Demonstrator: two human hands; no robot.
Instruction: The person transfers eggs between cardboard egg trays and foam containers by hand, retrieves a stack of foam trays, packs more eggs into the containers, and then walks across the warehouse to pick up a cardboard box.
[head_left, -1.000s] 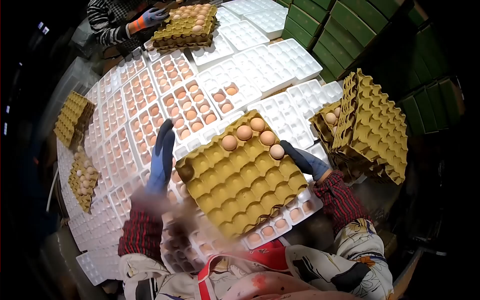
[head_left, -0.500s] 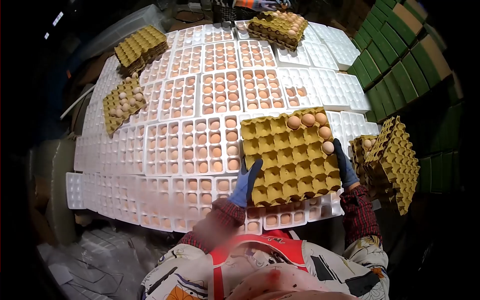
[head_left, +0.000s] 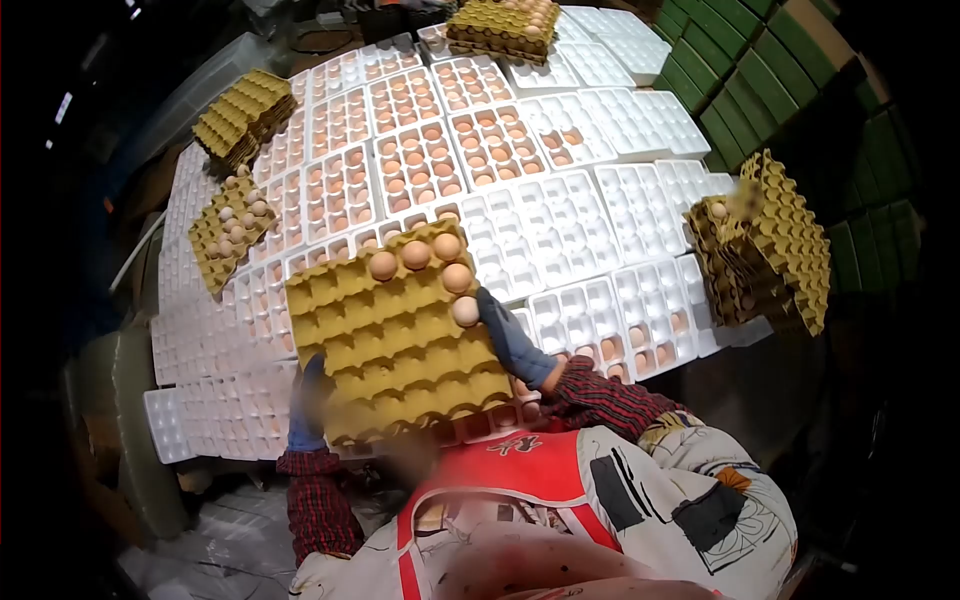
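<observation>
Between my two gloved hands hangs a yellow pulp egg tray [head_left: 400, 350], held above the white trays. Several brown eggs [head_left: 415, 255] sit in its far right corner; the other cups I can see hold nothing. My left hand [head_left: 308, 400], in a blue glove, grips the tray's near left edge. My right hand [head_left: 515, 340] has hold of its right edge, beside the lowest egg. Beneath and around lie white foam egg trays [head_left: 545, 225], some filled with eggs and others bare. The tray I hold hides part of them.
A stack of pulp trays [head_left: 750, 250] stands at the right, with a smaller stack [head_left: 240, 115] at the far left. Near that lies a pulp tray with eggs [head_left: 232, 230]. Another egg-topped stack [head_left: 500, 35] is at the back. Green boxes [head_left: 750, 90] rise at the right.
Both hands have carried the yellow tray to the left and slightly nearer my body, uncovering bare white trays on the right. The view has shifted a little.
</observation>
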